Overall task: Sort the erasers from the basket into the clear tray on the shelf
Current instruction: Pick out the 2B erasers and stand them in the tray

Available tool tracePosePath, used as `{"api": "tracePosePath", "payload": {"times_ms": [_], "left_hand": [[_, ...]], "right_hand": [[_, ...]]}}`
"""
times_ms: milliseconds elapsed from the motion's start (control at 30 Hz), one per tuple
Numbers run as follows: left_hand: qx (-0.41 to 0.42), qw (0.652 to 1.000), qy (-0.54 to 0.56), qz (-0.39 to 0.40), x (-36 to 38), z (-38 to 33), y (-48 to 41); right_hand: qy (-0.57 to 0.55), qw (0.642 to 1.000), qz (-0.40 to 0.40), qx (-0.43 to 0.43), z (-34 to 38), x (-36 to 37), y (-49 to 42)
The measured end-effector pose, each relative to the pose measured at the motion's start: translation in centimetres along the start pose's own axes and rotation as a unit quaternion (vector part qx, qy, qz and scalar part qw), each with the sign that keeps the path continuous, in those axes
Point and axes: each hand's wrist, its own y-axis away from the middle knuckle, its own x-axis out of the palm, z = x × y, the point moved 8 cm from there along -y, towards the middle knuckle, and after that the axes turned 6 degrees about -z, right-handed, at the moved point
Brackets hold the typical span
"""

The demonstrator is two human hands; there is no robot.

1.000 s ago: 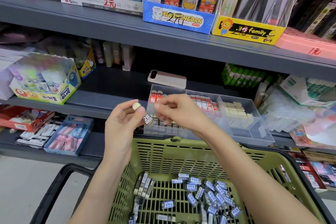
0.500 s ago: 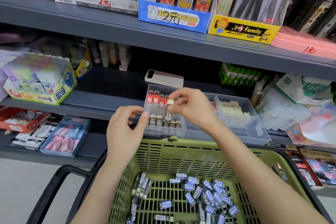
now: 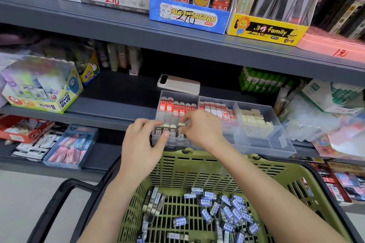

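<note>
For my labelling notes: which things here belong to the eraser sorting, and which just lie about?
Job: erasers, basket, tray, left hand, right hand.
Lying about: phone, glue box, glue sticks.

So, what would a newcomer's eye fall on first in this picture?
First the two hands in the middle: the right hand pinches a 2B eraser at the front left compartment of the clear tray, and the left hand touches the row beside it. Then the green basket below, holding many loose erasers, and the bright blue display box on the upper shelf.
</note>
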Motion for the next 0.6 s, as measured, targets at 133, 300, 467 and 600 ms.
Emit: {"api": "tracePosePath", "payload": {"times_ms": [133,300,467,600], "left_hand": [[0.002,1.000,0.005,-0.002,-0.07,0.03,0.00],[-0.005,1.000,0.017,0.010,0.18,0.30,-0.06],[-0.004,0.999,0.029,0.014,0.26,0.32,-0.11],[-0.011,0.999,0.036,0.020,0.25,0.27,-0.16]], "right_hand": [[0.003,1.000,0.018,0.024,0.06,0.38,-0.67],[0.030,0.999,0.009,0.012,0.07,0.57,-0.68],[0.071,0.997,0.035,-0.021,0.10,1.03,-0.83],[0.079,0.993,0.064,-0.055,0.33,0.86,-0.80]]}}
